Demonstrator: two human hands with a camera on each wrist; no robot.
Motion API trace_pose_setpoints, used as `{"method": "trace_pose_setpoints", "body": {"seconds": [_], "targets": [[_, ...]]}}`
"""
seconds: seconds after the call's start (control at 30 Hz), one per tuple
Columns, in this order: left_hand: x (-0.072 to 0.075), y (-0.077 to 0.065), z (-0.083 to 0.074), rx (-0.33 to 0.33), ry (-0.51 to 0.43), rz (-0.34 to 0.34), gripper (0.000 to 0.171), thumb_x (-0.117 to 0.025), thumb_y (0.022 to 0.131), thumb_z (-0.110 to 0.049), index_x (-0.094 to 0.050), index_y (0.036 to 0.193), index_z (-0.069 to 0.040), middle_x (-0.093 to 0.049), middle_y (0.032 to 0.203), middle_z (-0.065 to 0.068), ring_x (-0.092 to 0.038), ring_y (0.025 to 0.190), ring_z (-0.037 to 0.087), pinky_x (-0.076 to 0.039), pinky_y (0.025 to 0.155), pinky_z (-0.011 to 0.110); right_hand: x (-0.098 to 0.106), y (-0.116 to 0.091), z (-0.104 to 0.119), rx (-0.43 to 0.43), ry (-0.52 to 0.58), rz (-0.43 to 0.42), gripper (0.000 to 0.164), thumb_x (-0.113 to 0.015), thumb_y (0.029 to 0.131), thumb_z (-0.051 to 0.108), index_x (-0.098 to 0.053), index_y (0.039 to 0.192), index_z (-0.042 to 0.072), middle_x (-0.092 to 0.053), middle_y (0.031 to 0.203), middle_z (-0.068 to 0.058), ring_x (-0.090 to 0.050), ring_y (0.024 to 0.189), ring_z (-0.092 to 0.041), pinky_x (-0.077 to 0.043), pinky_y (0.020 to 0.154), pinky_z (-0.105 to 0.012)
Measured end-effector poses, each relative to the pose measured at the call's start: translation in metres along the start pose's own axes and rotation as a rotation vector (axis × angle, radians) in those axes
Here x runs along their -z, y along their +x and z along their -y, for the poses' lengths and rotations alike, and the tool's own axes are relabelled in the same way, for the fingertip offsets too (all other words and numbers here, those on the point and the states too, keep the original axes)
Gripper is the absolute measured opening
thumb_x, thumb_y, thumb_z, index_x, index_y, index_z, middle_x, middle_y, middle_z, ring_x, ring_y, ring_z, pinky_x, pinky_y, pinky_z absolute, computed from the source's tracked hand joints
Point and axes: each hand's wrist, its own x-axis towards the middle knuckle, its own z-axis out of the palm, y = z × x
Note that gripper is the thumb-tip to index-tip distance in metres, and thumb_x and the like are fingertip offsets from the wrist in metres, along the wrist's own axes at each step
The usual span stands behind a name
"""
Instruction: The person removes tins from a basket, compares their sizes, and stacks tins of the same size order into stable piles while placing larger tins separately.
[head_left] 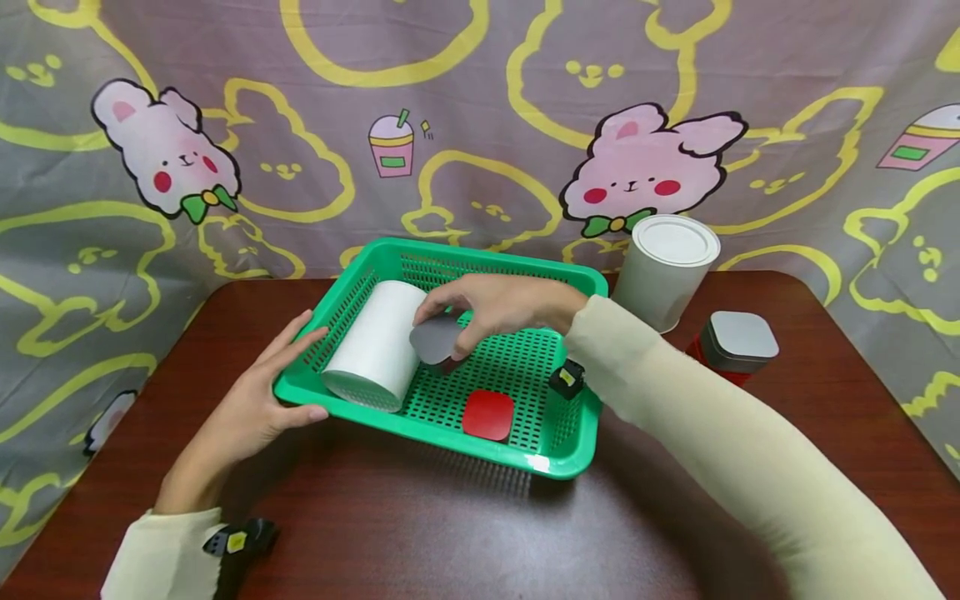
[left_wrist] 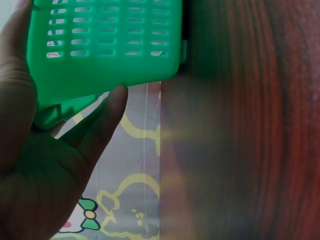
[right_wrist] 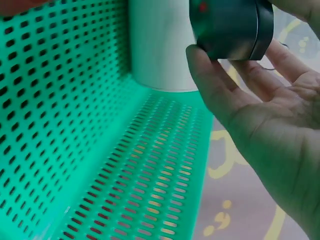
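My right hand [head_left: 487, 308] pinches a small rounded-square tin [head_left: 437, 340] with a dark grey lid inside the green plastic basket [head_left: 480, 458]. In the right wrist view, thumb and fingertips hold this dark tin [right_wrist: 230, 30] by its sides. A white cylindrical can [head_left: 378, 346] lies on its side at the basket's left end, close beside the held tin. Toward the basket's front is a red rounded-square piece [head_left: 488, 415]. My left hand [head_left: 251, 404] touches the basket's front left corner with straight fingers along the left rim and thumb at the front rim.
Behind the basket's right end a large white lidded can [head_left: 666, 271] stands upright on the brown wooden table [head_left: 420, 533]. Right of it is a small grey-lidded tin [head_left: 738, 343] with red below. A patterned curtain [head_left: 480, 150] hangs behind the table.
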Motion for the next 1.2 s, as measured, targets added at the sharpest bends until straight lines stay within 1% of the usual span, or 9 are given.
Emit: {"method": "trace_pose_setpoints", "body": {"seconds": [0.2, 0.33, 0.53, 0.67, 0.73, 0.83, 0.97, 1.07, 1.2], "targets": [[0.001, 0.0, 0.001, -0.001, 0.007, 0.004, 0.096, -0.091, 0.08, -0.013, -0.041, 0.162, -0.016, -0.015, 0.177, 0.006, -0.021, 0.155, 0.044, -0.025, 0.096, 0.001, 0.008, -0.014, 0.012, 0.02, 0.001, -0.062, 0.053, -0.075, 0.086, 0.006, -0.065, 0.138, 0.012, -0.06, 0.136, -0.006, -0.054, 0.125, -0.028, -0.055, 0.096, -0.04], [0.001, 0.0, 0.001, -0.009, 0.007, 0.003, 0.097, -0.091, 0.08, -0.013, -0.041, 0.162, -0.016, -0.015, 0.177, 0.005, -0.021, 0.155, 0.044, -0.026, 0.096, 0.001, 0.013, -0.028, 0.018, 0.003, -0.02, -0.126, 0.053, -0.075, 0.087, 0.007, -0.064, 0.138, 0.012, -0.061, 0.135, -0.006, -0.055, 0.123, -0.026, -0.054, 0.097, -0.039], [0.0, -0.001, 0.003, -0.008, 0.016, 0.002, 0.096, -0.091, 0.081, -0.015, -0.041, 0.163, -0.018, -0.015, 0.177, 0.003, -0.021, 0.155, 0.044, -0.025, 0.096, 0.001, 0.016, -0.05, 0.021, -0.025, 0.013, -0.21, 0.053, -0.075, 0.087, 0.009, -0.065, 0.138, 0.016, -0.064, 0.134, -0.004, -0.058, 0.121, -0.025, -0.055, 0.094, -0.039], [-0.001, -0.001, 0.002, -0.009, 0.02, 0.002, 0.095, -0.09, 0.083, -0.016, -0.04, 0.163, -0.02, -0.015, 0.177, 0.001, -0.021, 0.154, 0.044, -0.025, 0.097, 0.0, 0.018, -0.065, 0.024, -0.037, 0.016, -0.26, 0.053, -0.075, 0.087, 0.011, -0.065, 0.139, 0.02, -0.064, 0.135, -0.001, -0.06, 0.12, -0.024, -0.056, 0.093, -0.041], [-0.002, -0.001, 0.002, -0.01, 0.018, 0.002, 0.094, -0.09, 0.083, -0.016, -0.04, 0.163, -0.02, -0.015, 0.177, 0.0, -0.02, 0.155, 0.044, -0.025, 0.097, 0.0, 0.018, -0.074, 0.026, -0.054, 0.018, -0.29, 0.053, -0.075, 0.088, 0.012, -0.065, 0.139, 0.022, -0.066, 0.133, -0.003, -0.06, 0.12, -0.024, -0.055, 0.094, -0.043], [-0.002, 0.0, 0.002, -0.01, 0.013, 0.001, 0.094, -0.09, 0.083, -0.016, -0.04, 0.163, -0.02, -0.014, 0.177, 0.0, -0.019, 0.155, 0.045, -0.024, 0.097, 0.0, 0.017, -0.086, 0.026, -0.098, 0.024, -0.361, 0.052, -0.075, 0.088, 0.013, -0.066, 0.138, 0.026, -0.064, 0.136, 0.0, -0.059, 0.124, -0.022, -0.052, 0.098, -0.044], [-0.003, 0.0, 0.002, -0.009, 0.012, -0.002, 0.094, -0.09, 0.083, -0.015, -0.041, 0.163, -0.019, -0.015, 0.177, 0.001, -0.019, 0.155, 0.044, -0.024, 0.097, 0.0, 0.016, -0.103, 0.025, -0.104, 0.084, -0.457, 0.05, -0.072, 0.089, 0.009, -0.067, 0.138, 0.02, -0.059, 0.145, 0.002, -0.055, 0.127, -0.023, -0.049, 0.098, -0.042], [-0.002, 0.0, 0.001, -0.009, 0.013, -0.005, 0.094, -0.09, 0.082, -0.015, -0.042, 0.162, -0.018, -0.015, 0.177, 0.003, -0.019, 0.155, 0.044, -0.023, 0.098, 0.0, 0.015, -0.118, 0.025, -0.112, 0.065, -0.51, 0.049, -0.07, 0.09, 0.007, -0.067, 0.138, 0.017, -0.06, 0.142, -0.002, -0.056, 0.122, -0.025, -0.049, 0.097, -0.039], [-0.002, 0.0, 0.0, -0.011, 0.005, -0.005, 0.094, -0.091, 0.082, -0.014, -0.042, 0.162, -0.018, -0.016, 0.177, 0.006, -0.018, 0.156, 0.044, -0.022, 0.099, 0.001, 0.014, -0.141, 0.022, -0.18, 0.013, -0.557, 0.05, -0.071, 0.091, 0.009, -0.066, 0.14, 0.021, -0.062, 0.138, -0.003, -0.056, 0.121, -0.023, -0.049, 0.094, -0.036]]}}
